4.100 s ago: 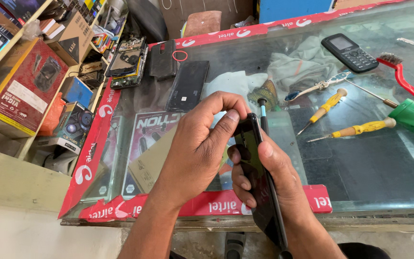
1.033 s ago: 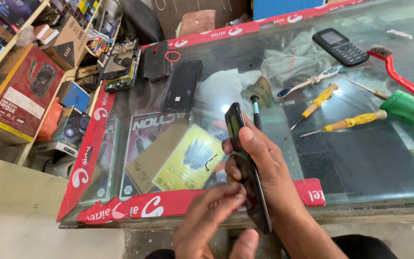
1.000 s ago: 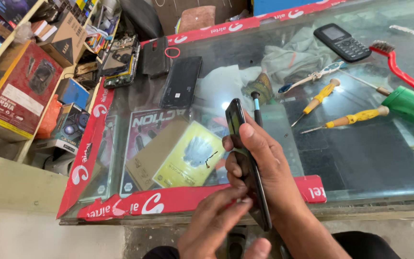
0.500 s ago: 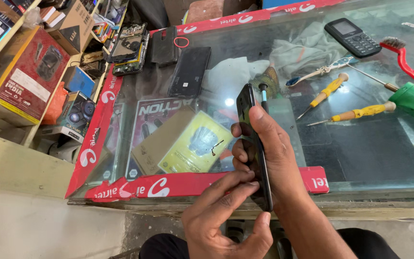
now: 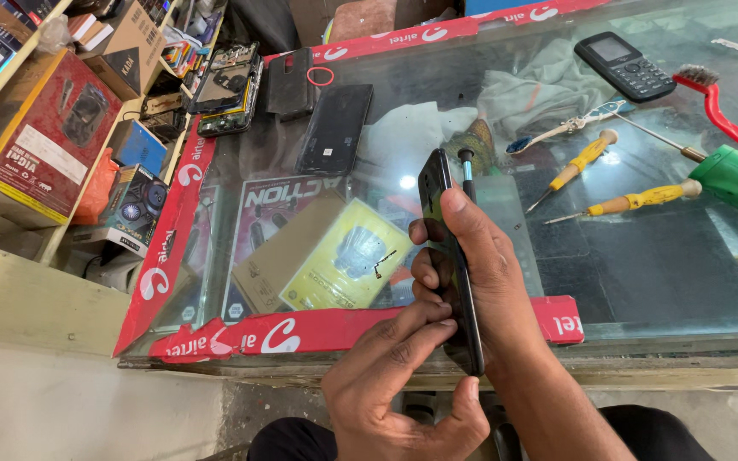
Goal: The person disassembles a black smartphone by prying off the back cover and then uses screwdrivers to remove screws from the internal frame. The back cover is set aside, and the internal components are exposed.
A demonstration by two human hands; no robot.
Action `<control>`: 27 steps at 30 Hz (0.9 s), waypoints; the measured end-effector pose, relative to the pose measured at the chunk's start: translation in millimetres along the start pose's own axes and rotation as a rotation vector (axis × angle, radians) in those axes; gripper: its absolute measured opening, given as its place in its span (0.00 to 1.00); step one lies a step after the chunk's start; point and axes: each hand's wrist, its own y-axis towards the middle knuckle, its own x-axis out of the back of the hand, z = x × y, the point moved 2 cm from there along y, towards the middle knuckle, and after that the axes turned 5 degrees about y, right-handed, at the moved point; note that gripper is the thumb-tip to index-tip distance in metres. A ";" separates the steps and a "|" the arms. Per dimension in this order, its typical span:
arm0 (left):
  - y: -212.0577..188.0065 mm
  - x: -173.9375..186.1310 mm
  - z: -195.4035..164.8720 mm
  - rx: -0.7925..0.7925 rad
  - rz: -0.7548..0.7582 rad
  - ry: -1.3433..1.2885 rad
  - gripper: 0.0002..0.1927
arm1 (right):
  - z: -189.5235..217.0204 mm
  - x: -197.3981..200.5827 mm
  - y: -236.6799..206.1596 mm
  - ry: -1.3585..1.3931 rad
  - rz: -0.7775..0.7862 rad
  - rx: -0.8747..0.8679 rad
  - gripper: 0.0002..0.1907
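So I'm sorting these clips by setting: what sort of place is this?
Most likely a phone repair counter. The right hand holds a black smartphone edge-on above a glass-topped counter, where screwdrivers, an opened phone and a keypad phone lie.

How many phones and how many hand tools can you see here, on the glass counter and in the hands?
Phones: 3, a black smartphone held edge-up in the right hand and touched by the left hand, a dark phone lying flat, and a keypad phone.
Screwdrivers: 2, both yellow-handled.
Brushes: 1, red-handled.
Total: 6.
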 end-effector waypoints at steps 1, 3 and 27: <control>-0.2 -0.3 0.2 -0.006 -0.003 0.001 0.21 | -0.1 -0.1 -0.1 -0.003 -0.001 0.005 0.26; 0.1 -1.4 1.2 -0.020 -0.015 0.006 0.21 | -0.1 -0.3 -0.4 -0.006 -0.001 0.010 0.26; -0.3 -3.7 0.0 0.003 -0.046 0.008 0.21 | 1.1 -2.3 -1.3 -0.049 -0.038 -0.046 0.29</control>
